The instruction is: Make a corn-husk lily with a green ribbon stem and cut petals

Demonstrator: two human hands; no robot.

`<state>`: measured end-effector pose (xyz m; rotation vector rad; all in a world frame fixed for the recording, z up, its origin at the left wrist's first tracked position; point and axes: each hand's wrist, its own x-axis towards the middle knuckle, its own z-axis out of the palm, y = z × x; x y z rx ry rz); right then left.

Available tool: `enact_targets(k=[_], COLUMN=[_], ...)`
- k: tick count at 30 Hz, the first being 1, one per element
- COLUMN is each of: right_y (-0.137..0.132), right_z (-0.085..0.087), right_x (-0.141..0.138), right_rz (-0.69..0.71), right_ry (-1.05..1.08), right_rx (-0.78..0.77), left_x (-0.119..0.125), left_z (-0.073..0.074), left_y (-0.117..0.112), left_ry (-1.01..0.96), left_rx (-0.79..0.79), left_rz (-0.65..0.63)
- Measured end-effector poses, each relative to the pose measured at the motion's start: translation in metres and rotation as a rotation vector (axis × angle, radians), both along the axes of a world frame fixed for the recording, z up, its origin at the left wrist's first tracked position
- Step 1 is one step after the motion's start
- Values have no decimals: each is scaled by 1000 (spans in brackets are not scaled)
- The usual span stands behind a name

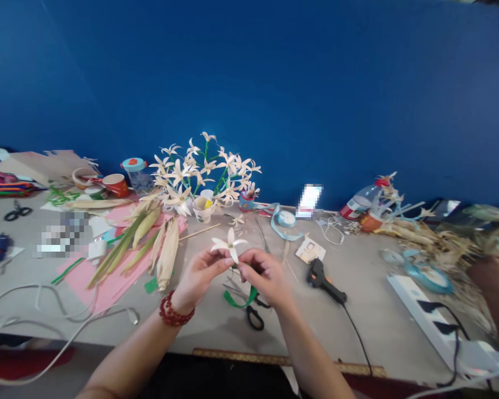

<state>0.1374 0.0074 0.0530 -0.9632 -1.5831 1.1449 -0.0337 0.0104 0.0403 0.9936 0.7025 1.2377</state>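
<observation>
Between my two hands is a white husk flower (pixel 232 244) with pointed petals spread open, held above the table. My left hand (pixel 199 275), with a red bead bracelet (pixel 174 310) at its wrist, pinches the flower from the left. From the other side, my right hand (pixel 266 272) closes its fingers just below the petals. A strip of green tape (pixel 242 301) hangs under the right hand. Black-handled scissors (pixel 255 318) lie on the table below, partly hidden by my hand. The flower's stem is mostly covered by my fingers.
Many husk flowers (pixel 208 166) stand in a paper cup (pixel 203 210) at the back. Corn husks (pixel 166 252) lie on pink paper (pixel 112 288) at left. A glue gun (pixel 326 282), blue ribbon (pixel 285 219) and power strip (pixel 419 316) sit at right. Another person's arm (pixel 488 293) reaches in.
</observation>
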Motion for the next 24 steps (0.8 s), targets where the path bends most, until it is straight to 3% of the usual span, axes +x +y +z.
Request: enact_targets(k=[7, 17, 24], right_y=[1, 1, 0], right_z=[1, 8, 4], right_x=[-6, -3, 2], right_rz=[-24, -108, -106], right_ry=[76, -2, -56], right_rx=[-122, 70, 212], left_x=[0, -1, 2], left_z=[0, -6, -6], left_y=[4, 9, 10], left_ry=[-17, 55, -67], left_rx=[-25, -10, -30], left_rz=[-32, -36, -75])
